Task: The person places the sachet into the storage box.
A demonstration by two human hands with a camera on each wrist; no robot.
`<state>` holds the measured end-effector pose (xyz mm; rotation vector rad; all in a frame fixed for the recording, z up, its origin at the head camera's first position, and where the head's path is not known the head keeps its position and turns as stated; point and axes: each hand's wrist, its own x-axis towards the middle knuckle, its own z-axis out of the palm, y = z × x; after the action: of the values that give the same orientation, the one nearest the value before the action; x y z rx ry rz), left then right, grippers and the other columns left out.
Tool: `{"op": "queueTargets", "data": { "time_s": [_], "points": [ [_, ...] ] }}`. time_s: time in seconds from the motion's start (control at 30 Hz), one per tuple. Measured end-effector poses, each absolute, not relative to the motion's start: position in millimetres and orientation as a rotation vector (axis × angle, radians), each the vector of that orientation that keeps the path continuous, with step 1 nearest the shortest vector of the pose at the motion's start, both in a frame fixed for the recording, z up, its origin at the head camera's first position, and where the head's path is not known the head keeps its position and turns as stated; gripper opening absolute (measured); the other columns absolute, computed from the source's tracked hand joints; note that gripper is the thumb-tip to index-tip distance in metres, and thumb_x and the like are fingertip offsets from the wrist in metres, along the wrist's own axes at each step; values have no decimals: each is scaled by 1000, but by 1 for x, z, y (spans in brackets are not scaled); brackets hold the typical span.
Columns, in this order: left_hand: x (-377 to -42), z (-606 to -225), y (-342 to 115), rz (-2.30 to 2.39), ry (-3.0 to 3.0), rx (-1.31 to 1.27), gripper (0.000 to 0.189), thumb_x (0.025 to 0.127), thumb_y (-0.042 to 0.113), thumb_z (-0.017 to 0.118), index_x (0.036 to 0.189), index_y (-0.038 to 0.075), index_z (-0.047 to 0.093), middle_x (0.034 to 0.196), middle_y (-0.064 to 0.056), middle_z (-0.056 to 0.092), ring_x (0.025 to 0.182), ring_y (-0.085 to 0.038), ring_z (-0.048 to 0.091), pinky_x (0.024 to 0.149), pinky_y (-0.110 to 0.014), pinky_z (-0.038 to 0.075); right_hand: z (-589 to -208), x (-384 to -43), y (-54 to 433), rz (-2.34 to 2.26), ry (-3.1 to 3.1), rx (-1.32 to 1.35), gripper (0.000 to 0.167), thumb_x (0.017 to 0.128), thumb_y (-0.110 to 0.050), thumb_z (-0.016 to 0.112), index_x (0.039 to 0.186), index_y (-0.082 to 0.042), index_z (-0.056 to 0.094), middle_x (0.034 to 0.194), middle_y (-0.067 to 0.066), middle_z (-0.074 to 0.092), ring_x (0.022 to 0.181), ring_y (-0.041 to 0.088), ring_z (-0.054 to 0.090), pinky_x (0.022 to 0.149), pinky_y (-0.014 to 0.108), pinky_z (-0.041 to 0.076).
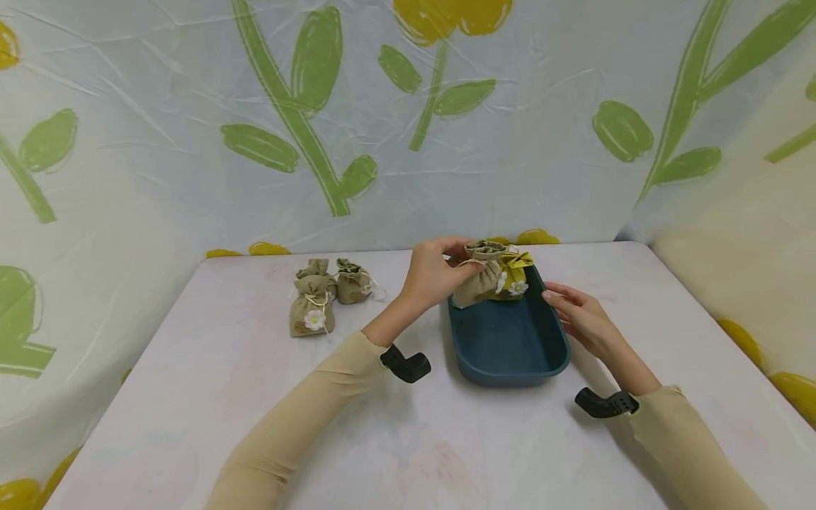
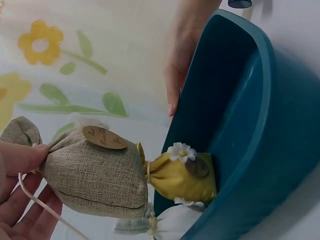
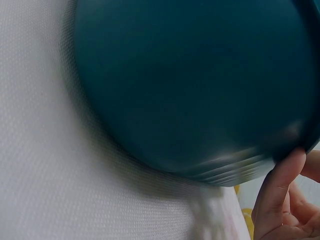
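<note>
My left hand [image 1: 435,275] pinches a beige linen drawstring pouch [image 2: 97,172] by its gathered neck, over the far left part of a blue plastic bin [image 1: 503,340]. A round brown tag [image 2: 105,137] and a loose cord show on that pouch. Inside the bin, at its far end, sit a yellow pouch [image 2: 182,175] with a white flower and a whitish pouch [image 2: 175,222]. On the right, my right hand [image 1: 583,319] touches the bin's outer wall near the rim. Its thumb [image 3: 282,182] rests against the bin in the right wrist view, and its fingers look relaxed.
Several beige pouches stand grouped on the table [image 1: 248,397] to the left, the nearest pouch [image 1: 311,308] carrying a white flower. A flower-printed cloth [image 1: 510,163] hangs behind the table. Black wrist cameras sit on both forearms.
</note>
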<state>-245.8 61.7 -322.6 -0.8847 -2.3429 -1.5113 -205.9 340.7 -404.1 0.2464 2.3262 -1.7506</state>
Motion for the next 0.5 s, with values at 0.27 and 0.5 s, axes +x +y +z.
{"op": "queueTargets", "data": {
  "time_s": [0.27, 0.5],
  "points": [
    [-255, -327, 83, -1542, -2445, -971, 31, 81, 15, 77, 109, 4, 71, 96, -11, 74, 85, -18, 71, 68, -12, 53, -401, -204, 342, -1772, 2310, 240, 72, 96, -47, 51, 152, -9, 25, 144, 9, 42, 125, 17, 48, 80, 12, 48],
    [-261, -332, 98, -1501, -2515, -1047, 30, 81, 13, 77, 109, 5, 72, 95, -9, 75, 83, -14, 71, 68, -13, 52, -401, -203, 342, -1828, 2297, 230, 69, 96, -42, 55, 150, -7, 30, 104, -24, 50, 91, -9, 54, 78, 14, 50]
  ]
}}
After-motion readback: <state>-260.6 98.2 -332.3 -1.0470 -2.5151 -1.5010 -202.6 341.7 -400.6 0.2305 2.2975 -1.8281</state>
